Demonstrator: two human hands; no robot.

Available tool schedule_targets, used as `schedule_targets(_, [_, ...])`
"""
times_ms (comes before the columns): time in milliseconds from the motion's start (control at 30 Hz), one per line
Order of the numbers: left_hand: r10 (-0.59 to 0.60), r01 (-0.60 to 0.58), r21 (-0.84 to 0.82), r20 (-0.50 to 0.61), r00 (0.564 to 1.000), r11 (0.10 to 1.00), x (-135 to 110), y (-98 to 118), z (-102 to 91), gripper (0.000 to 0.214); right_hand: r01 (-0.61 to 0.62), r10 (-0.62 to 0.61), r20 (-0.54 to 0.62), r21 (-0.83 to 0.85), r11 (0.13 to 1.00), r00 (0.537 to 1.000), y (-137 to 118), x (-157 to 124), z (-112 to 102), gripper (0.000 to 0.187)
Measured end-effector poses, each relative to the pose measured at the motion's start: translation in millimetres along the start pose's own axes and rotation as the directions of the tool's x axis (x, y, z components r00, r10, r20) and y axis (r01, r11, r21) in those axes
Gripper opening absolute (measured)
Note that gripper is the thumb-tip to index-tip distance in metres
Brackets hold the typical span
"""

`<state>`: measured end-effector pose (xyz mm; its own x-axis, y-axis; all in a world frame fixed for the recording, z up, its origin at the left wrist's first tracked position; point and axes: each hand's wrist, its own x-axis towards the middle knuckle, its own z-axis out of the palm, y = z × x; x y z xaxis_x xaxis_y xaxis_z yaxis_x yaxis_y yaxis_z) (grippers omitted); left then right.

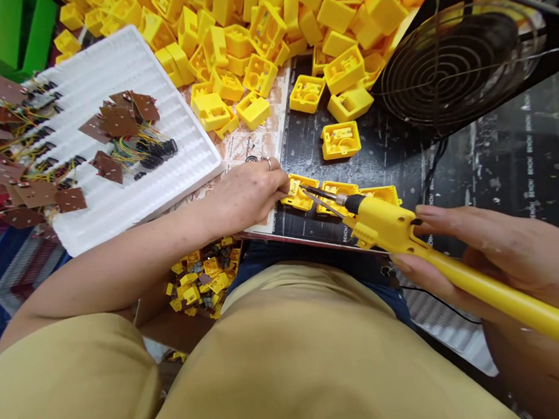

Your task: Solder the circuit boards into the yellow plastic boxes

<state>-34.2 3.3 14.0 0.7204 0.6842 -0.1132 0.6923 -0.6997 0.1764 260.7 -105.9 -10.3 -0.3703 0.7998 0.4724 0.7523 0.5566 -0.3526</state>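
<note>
Left hand (243, 196), fingers pinched on one yellow housing (298, 196), apparently steadies it against the surface (388, 156); right hand (505, 250), curled around the soldering iron (389, 222), angles its tip inward.

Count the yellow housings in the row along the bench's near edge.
3: left housing by the left hand, middle housing crossed by the yellow tool, right housing partly behind it; the tool may hide more.
</note>
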Motion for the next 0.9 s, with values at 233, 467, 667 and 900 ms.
schedule_targets(233, [-0.115, 0.101, 0.095, 0.159, 0.981, 0.99, 7, 10, -6.8, 0.023, 0.155, -0.157, 0.001, 0.149, 0.977, 0.988, -13, 13, -5, 0.029])
schedule_targets(467, [-0.085, 0.047, 0.168, 0.226, 0.97, 0.985, 10, 14, -17.9, 0.025, 0.178, -0.181, 0.01, 0.14, 0.974, 0.983, -20, 20, -5, 0.01])
schedule_targets(667, [-0.084, 0.04, 0.179, 0.244, 0.966, 0.983, 14, 18, -20.0, 0.024, 0.074, -0.077, 0.019, 0.096, 0.993, 0.997, -23, 11, -7, 0.023])
schedule_targets(900, [0.029, -0.049, 0.149, 0.133, 0.991, 0.988, 16, 11, -12.7, 0.019, -0.034, 0.029, 0.052, 0.085, 0.996, 0.998, -31, 7, -17, 0.033])
